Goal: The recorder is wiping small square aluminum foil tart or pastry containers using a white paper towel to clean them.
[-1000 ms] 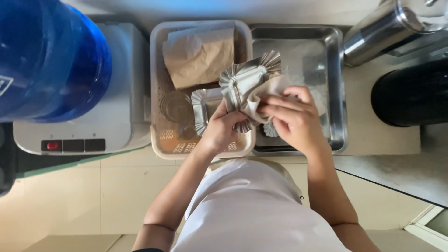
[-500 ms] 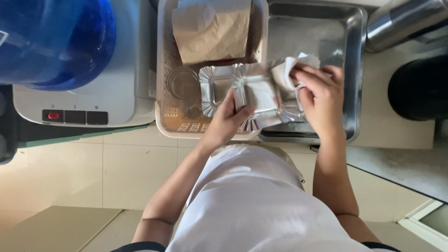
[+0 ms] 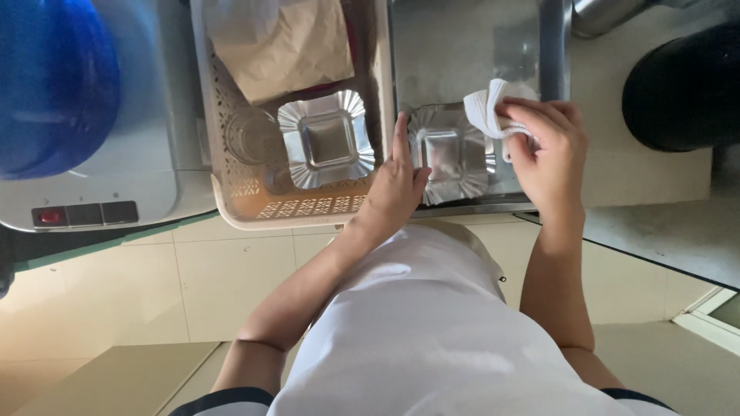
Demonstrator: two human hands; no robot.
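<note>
Far left: blue water bottle [image 3: 54, 81] upended on a white dispenser [image 3: 116, 185], well apart from the hands, out of the way of the work.
Basket: perforated beige basket [image 3: 231, 192] holding a brown paper bag [image 3: 289, 42] at the back, a clear glass [image 3: 250, 137] at its left side, and a fluted foil tray [image 3: 326, 139] lying flat, open side up, perhaps parked there to keep it separate.
Left hand: left hand [image 3: 397, 185] flat, fingers straight and together, gripping nothing; edge pressed against the left rim of the second tray, seemingly to brace it against sliding.
Centre tray: second foil tray [image 3: 447, 158] resting in the steel basin [image 3: 462, 54], just right of the basket wall, open side up, within easy reach of both hands.
Right hand: right hand [image 3: 547, 154] curled closed around a bunched white cloth [image 3: 487, 108], cloth poking out past the fingertips at the tray's upper right corner, bunched as if for wiping.
Far right: dark round vessel [image 3: 678, 85] on the counter, clear of the action.
</note>
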